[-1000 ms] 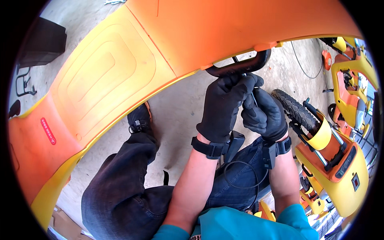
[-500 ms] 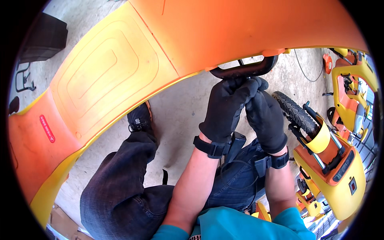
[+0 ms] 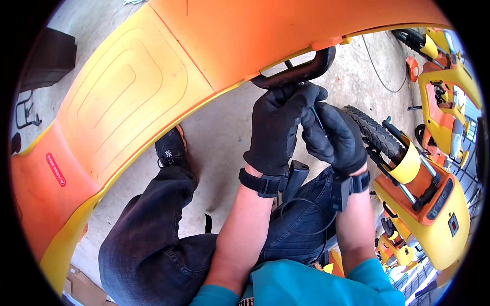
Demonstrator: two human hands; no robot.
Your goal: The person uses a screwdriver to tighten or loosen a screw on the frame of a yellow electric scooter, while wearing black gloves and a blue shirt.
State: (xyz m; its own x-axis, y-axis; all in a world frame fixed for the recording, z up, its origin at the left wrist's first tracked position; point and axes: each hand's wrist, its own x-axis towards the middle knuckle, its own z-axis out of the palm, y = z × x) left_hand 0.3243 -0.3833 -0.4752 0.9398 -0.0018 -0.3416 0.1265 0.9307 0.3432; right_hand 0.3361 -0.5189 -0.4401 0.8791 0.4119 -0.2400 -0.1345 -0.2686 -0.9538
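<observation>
Fingers [image 3: 310, 95] of left hand [image 3: 273, 131] together just beside black handle [image 3: 300, 74], right hand [image 3: 341, 138] curled around thin rod [image 3: 318, 118]

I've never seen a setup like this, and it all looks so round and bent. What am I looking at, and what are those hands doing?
There is no robot here. A camera worn on a person's head looks down; its wide fisheye lens bends straight edges. The hands are the person's own, in black gloves, with straps on the wrists.

The right hand holds a thin rod, which points up towards the left hand. That hand is bunched just below a black handle on a big orange body; what its fingers pinch is hidden.

Below is the floor, with a shoe on it. To the right are a tyre and yellow-and-orange machines.
</observation>
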